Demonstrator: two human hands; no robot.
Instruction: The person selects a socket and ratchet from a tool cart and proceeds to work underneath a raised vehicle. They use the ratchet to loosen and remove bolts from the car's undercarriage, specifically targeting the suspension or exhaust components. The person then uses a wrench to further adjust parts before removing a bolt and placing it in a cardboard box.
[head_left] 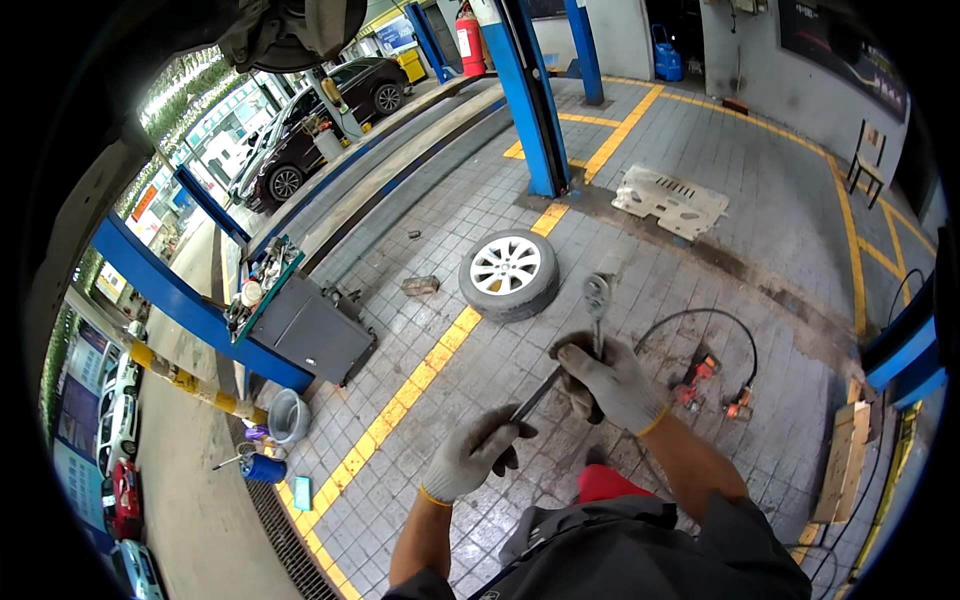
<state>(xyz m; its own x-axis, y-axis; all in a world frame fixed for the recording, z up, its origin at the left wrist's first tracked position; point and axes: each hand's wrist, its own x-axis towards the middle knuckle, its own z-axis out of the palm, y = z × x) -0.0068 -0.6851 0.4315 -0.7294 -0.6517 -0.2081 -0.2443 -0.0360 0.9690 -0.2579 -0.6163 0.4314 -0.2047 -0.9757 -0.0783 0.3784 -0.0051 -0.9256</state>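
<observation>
At the far left, banners (80, 445) behind a row of parked cars (121, 500) carry print too small and bent to make out. A blue lift post (170, 280) slants down behind a grey tool cart (310, 330), whose top tray is crowded with pieces that blur together. A grey bucket (289, 416) stands near it on the tiles.

Next comes the left hand (470, 452), in a grey glove with a yellow cuff; thumb and fingers are closed on the lower end of a dark rod (537, 393). A wheel (508, 272) lies flat on the floor beyond. The rod slants up to the right hand (615, 382), gloved alike, whose fingers hide its upper end; whether it joins anything there I cannot tell. That hand is closed around the handle of a ratchet (597, 297), its round metal head sticking up clear of the glove.

Further right, a red power tool (697, 376) lies near a black hose (722, 313). On the wall, a dark poster (840, 52) bears pale lettering, partly lost in the lens's black rim.
</observation>
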